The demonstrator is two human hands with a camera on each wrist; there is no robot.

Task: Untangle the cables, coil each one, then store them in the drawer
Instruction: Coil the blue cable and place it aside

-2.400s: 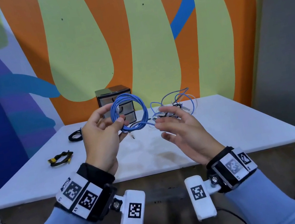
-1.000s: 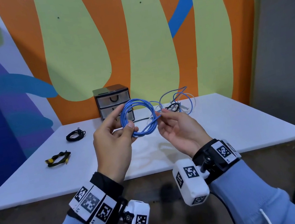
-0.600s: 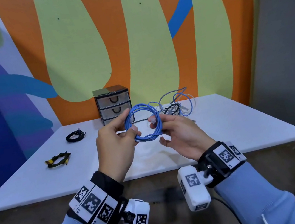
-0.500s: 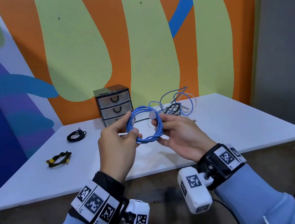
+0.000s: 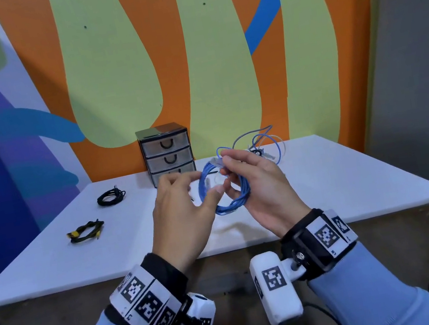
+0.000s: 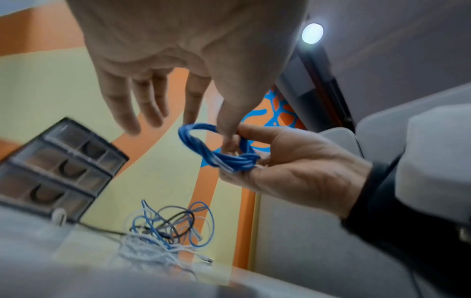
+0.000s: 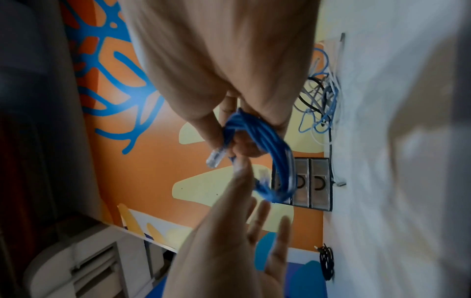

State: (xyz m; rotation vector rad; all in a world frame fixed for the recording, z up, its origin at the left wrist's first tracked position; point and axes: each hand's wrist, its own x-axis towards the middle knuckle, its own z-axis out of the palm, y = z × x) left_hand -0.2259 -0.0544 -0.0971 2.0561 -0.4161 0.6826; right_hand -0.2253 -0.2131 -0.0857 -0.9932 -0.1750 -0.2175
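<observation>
A blue cable wound into a small coil (image 5: 244,194) hangs in the air above the table's front half. My right hand (image 5: 264,190) grips the coil, fingers and thumb pinching it near its clear plug (image 7: 215,158). My left hand (image 5: 185,213) is beside it with fingers spread and straight; only the thumb tip touches the coil (image 6: 201,149). A tangle of blue, white and black cables (image 5: 264,145) lies at the back of the table. Left of the tangle stands the three-drawer unit (image 5: 167,153), all drawers closed.
A coiled black cable (image 5: 110,197) and a bundled black-and-yellow cable (image 5: 85,232) lie on the left of the white table (image 5: 326,185). The painted wall rises right behind the drawer unit. A grey wall stands to the right.
The coil has passed from my left hand's grip into my right hand. My left hand let go and spread its fingers, keeping only the thumb on the coil.
</observation>
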